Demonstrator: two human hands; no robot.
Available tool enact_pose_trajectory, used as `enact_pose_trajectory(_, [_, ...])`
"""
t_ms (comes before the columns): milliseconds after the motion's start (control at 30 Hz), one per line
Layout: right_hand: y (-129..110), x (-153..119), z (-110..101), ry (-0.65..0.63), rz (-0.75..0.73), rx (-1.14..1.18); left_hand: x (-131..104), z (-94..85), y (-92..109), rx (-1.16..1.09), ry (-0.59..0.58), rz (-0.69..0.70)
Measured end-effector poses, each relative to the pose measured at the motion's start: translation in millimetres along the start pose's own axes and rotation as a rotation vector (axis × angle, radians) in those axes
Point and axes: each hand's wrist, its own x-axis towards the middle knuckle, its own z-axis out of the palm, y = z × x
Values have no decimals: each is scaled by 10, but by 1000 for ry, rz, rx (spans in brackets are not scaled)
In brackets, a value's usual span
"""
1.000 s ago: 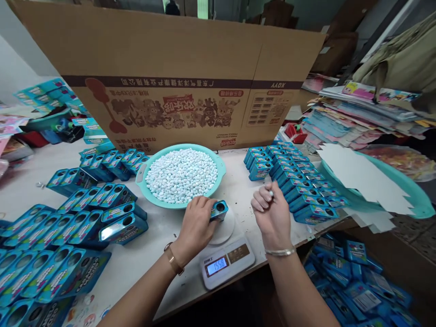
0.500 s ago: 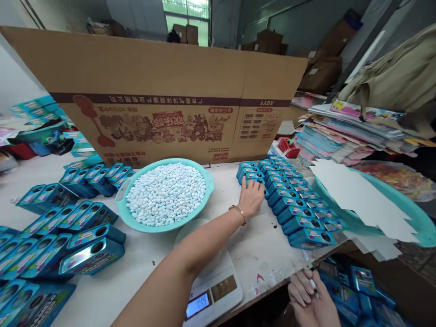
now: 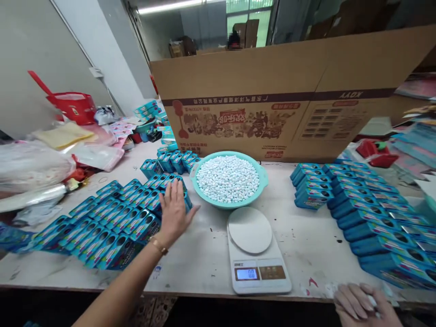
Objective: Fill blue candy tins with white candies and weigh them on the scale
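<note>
My left hand (image 3: 175,209) reaches over the left group of blue tins (image 3: 112,211), fingers spread and holding nothing, next to the tins nearest the bowl. My right hand (image 3: 364,302) is at the table's front edge on the right, fingers curled around a small white piece (image 3: 372,300). Between the hands stands a white scale (image 3: 262,277) with a bare round plate, its display showing 0.0. Behind it a turquoise bowl (image 3: 195,181) holds many small pale candies (image 3: 228,178). More blue tins (image 3: 374,213) stand in rows on the right.
A large printed cardboard box (image 3: 259,81) rises behind the bowl. Plastic bags (image 3: 37,159) and a red bag (image 3: 76,109) lie at the left. A red tape dispenser (image 3: 376,152) is at the back right. A person's dark head shows beyond the box.
The view has turned left. My left hand has moved from the tins on the right to those on the left and its fingers have spread. My right hand stays curled near the table edge.
</note>
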Motion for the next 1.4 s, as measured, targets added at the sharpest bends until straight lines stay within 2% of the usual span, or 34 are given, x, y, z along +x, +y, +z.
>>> enact_pose_trajectory(67, [137,-59,137,-47,4,-14,-58,-30,-345,110,-158,33])
enact_pose_trajectory(100, [198,-97,211,-67,-1,-19,-93,-38,-433,146,-220,60])
enact_pose_trajectory(167, [293,-189,350,-85,-3,-32,-175,-48,-486,184,-279,105])
enact_pose_trajectory(300, [359,-369,482,-66,-8,-60,-348,-31,-417,163,-205,126])
enact_pose_trajectory(467, [286,-419,378,-73,-41,-73,-518,-62,-319,54,-97,145])
enact_pose_trajectory(533, [251,-392,330,-80,-59,-75,-528,-156,-172,-34,-68,170])
enact_pose_trajectory(600, [241,-355,318,-89,-78,-80,-475,-273,81,-160,-72,204])
enact_pose_trajectory(700, [282,-291,378,-99,-73,-84,-293,-376,598,-412,-206,305])
enact_pose_trajectory(767, [321,-247,444,-118,-49,-76,-143,-337,948,-527,-302,351])
enact_pose_trajectory(833, [343,-201,493,-139,-33,-67,-7,-223,1236,-558,-375,364])
enact_pose_trajectory(900, [341,-153,497,-145,-31,-75,87,-86,1426,-541,-449,360])
enact_pose_trajectory(967, [324,-105,457,-132,-37,-105,122,7,1503,-538,-473,353])
enact_pose_trajectory(1000, [316,-84,426,-122,-42,-122,114,23,1501,-559,-434,347])
enact_pose_trajectory(1067, [309,-48,367,-95,-53,-147,57,-13,1422,-631,-251,303])
enact_pose_trajectory(1133, [319,-23,339,-55,-66,-156,-43,-112,1266,-699,-39,185])
enact_pose_trajectory(1167, [330,-14,343,-34,-72,-157,-103,-168,1170,-722,29,105])
enact_pose_trajectory(1233, [356,4,388,-3,-77,-155,-231,-262,966,-753,71,-56])
enact_pose_trajectory(1300, [378,23,471,8,-68,-144,-358,-313,782,-765,50,-160])
enact_pose_trajectory(1400, [393,48,631,-27,-44,-122,-506,-324,602,-784,24,-191])
